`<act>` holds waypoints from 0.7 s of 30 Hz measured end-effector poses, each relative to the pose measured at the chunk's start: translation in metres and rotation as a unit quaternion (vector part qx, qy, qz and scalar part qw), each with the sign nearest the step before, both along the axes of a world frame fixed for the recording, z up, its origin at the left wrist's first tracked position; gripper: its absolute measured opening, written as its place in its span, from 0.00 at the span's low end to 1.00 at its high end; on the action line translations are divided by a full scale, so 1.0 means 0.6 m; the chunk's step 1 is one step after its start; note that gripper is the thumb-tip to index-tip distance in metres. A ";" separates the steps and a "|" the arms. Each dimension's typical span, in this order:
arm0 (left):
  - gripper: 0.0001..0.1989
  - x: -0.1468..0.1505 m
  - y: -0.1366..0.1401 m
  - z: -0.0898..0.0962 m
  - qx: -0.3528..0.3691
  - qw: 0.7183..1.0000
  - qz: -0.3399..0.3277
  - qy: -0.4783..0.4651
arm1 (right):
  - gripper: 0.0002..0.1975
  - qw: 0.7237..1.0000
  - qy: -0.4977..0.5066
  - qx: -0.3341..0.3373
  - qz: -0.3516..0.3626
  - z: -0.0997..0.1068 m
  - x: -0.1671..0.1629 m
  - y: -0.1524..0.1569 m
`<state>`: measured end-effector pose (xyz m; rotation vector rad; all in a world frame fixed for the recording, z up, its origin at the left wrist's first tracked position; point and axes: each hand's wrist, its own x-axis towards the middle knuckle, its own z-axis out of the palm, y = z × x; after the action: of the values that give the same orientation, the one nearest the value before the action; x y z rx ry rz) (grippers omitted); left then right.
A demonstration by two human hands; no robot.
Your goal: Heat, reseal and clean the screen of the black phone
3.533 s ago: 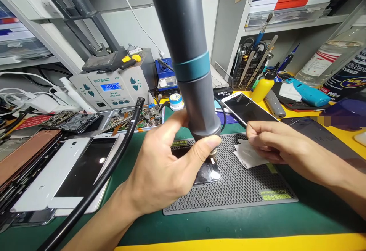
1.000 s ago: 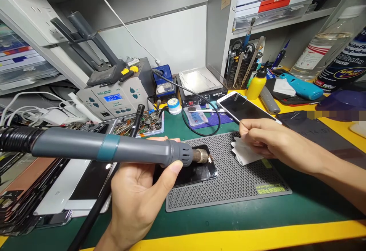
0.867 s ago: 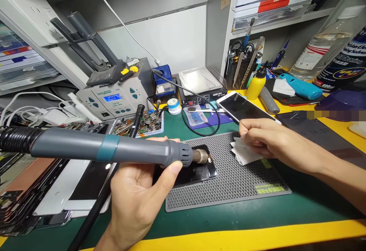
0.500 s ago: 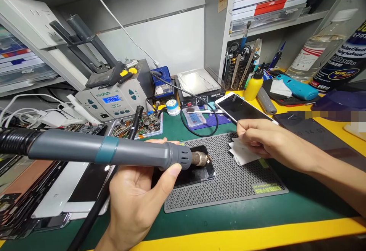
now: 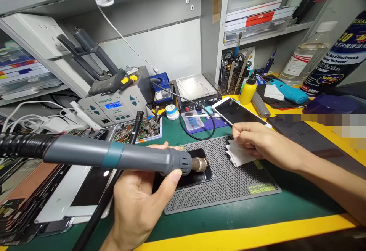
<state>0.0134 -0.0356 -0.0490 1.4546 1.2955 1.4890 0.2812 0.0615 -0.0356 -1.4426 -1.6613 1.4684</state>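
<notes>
My left hand is closed around the grey hot air gun, its thumb along the near side and fingertips showing behind. The gun's metal nozzle lies over the far right part of a black phone, which rests on a grey honeycomb mat. The gun and my hand hide the phone's left part. Over the mat's right side, my right hand is closed, fingers curled onto a folded white tissue. Its fingertips are partly hidden.
A hot air station stands behind the gun, with a box of circuit boards before it. Stacked phone parts lie at left. Behind the mat are a white phone, a yellow bottle and a looped black cable.
The whole view has shifted slightly, with the bottles at right moving left in the picture. Both hands keep nearly the same hold and place over the mat.
</notes>
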 end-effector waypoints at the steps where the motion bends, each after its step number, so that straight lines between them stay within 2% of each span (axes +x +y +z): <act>1: 0.18 0.001 -0.001 -0.001 -0.002 1.000 -0.004 -0.004 | 0.09 1.000 0.004 -0.004 0.001 -0.002 0.000 0.001; 5: 0.18 0.003 -0.003 0.006 -0.005 0.999 0.008 -0.044 | 0.09 1.000 0.015 -0.020 0.002 -0.007 0.001 0.004; 9: 0.17 -0.026 -0.005 0.032 0.020 0.998 -0.013 -0.059 | 0.10 1.000 0.016 -0.013 0.016 -0.008 -0.001 0.005; 12: 0.18 -0.070 0.002 0.075 0.081 0.994 0.022 -0.066 | 0.11 0.999 0.023 -0.006 0.028 -0.007 -0.006 0.006; 17: 0.14 -0.151 0.041 0.169 0.211 0.962 0.151 -0.083 | 0.12 0.999 0.024 -0.004 0.027 -0.001 -0.015 0.004; 21: 0.15 -0.212 0.087 0.227 0.235 0.944 0.220 -0.075 | 0.12 1.000 0.020 -0.004 0.022 0.001 -0.017 0.003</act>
<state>-0.1138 0.0168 0.0870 1.3430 1.2795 2.2837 0.2707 0.0632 -0.0350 -1.3791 -1.6744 1.5213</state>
